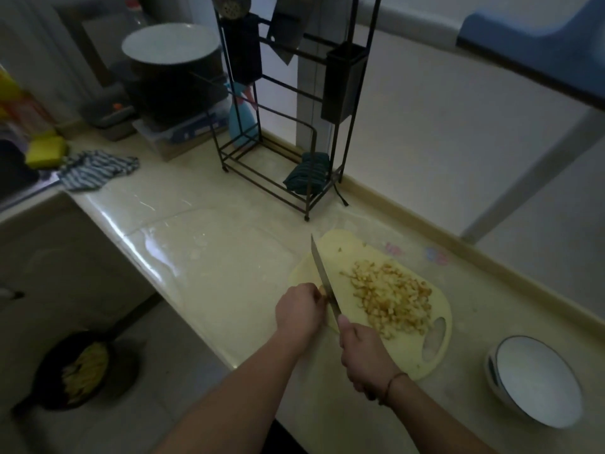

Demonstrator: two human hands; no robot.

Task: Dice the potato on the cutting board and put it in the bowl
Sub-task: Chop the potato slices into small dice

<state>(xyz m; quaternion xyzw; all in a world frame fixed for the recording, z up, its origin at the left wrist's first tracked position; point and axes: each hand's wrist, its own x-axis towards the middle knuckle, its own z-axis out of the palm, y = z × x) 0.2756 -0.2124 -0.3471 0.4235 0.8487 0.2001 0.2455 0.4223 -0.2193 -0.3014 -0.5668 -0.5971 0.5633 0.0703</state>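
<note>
The left hand (299,311) pinches the last potato piece (322,291) on the cutting board (330,253); the right hand (363,355) grips the knife (322,276). Fingertips should stay curled back, slices thin. Diced potato (393,296) awaits the bowl (537,381).

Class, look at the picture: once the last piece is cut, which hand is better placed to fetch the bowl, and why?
Right, probably. The bowl sits right of the cutting board, nearest the right hand, though it must release the knife first. The left hand would cross over.
</note>
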